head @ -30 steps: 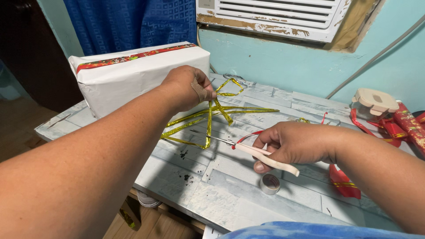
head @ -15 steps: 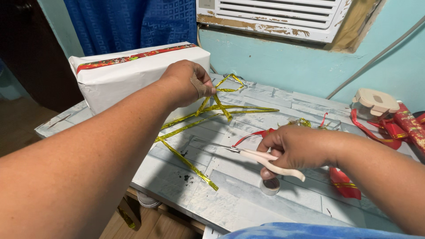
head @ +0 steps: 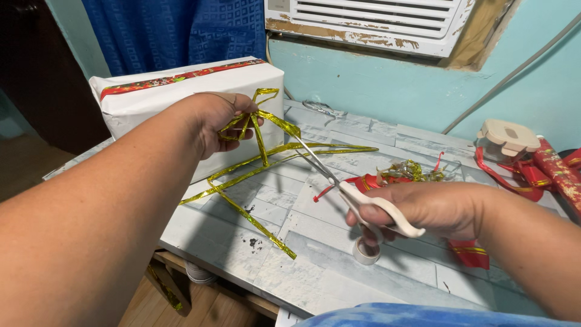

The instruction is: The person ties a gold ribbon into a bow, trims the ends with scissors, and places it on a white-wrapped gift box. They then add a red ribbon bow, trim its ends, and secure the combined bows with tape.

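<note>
My left hand pinches a bundle of gold foil ribbon and holds its loops up in front of a white wrapped box that has a red patterned band along its top. Long gold strands trail from that hand down onto the grey tabletop. My right hand grips cream-handled scissors. The thin blades point up and left, and their tips reach the gold ribbon just right of my left hand.
A small roll of clear tape sits under my right hand. Red ribbon pieces and a tangle of gold scraps lie on the right. A lidded plastic container and red wrapping rolls stand far right. A wall air conditioner is behind.
My left hand turned and lifted the gold ribbon loops leftwards. My right hand raised the scissors from flat above the table, bringing the blade tips to the ribbon.
</note>
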